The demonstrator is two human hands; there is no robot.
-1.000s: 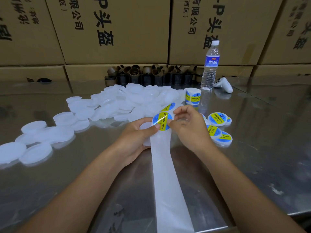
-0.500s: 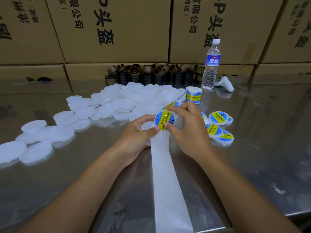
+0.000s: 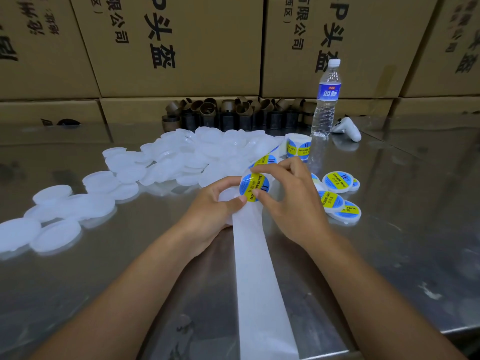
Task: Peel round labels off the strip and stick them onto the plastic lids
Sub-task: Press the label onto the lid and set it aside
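At the middle of the steel table (image 3: pixel 394 229), a round label (image 3: pixel 255 187), blue with a yellow band, sits at the top end of the white backing strip (image 3: pixel 257 268). The right hand (image 3: pixel 291 203) pinches it, with the index fingertip on its upper edge and the thumb at its lower edge. The left hand (image 3: pixel 215 214) curls its fingers round a plain plastic lid (image 3: pixel 228 197) just under the label, its thumb tip beside the label's lower left edge. I cannot tell whether the label already touches that lid. The bare strip runs from the hands down to the near table edge, between the two forearms.

Just right of the right hand lie the labelled lids (image 3: pixel 337 181), overlapping one another. Behind the hands stands the label roll (image 3: pixel 298 148), and a wide heap of unlabelled lids (image 3: pixel 197 157) spreads to the left. Farther back are a water bottle (image 3: pixel 326 100), upright, a white controller (image 3: pixel 346 128) lying beside it, and a cluster of cardboard cores (image 3: pixel 233 115) against stacked cartons (image 3: pixel 181 42).
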